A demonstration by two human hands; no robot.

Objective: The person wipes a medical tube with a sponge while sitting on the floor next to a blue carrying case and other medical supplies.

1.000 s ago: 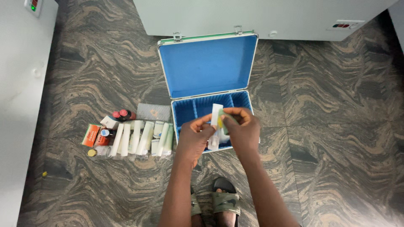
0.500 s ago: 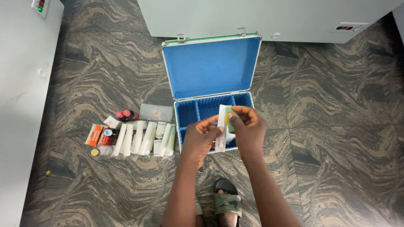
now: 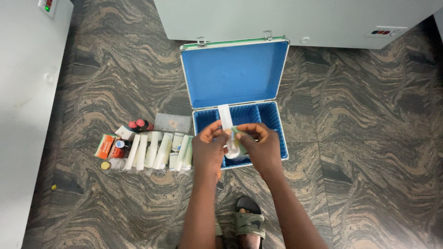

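Both hands hold a small white packet with a green and yellow end, over the open blue case. My left hand pinches its left side and my right hand grips its lower right end. The packet stands nearly upright above the case's divided blue compartments. The case's lid is propped open, blue inside, with metal edges and two latches on top.
On the floor left of the case lie a row of white wrapped packets, a clear flat pouch, small bottles with red caps, and an orange box. White cabinets stand at the left and back. My sandalled feet are below.
The packet has tilted more upright and dropped slightly closer to the case, with both hands shifting their hold on it. The view moved a little.
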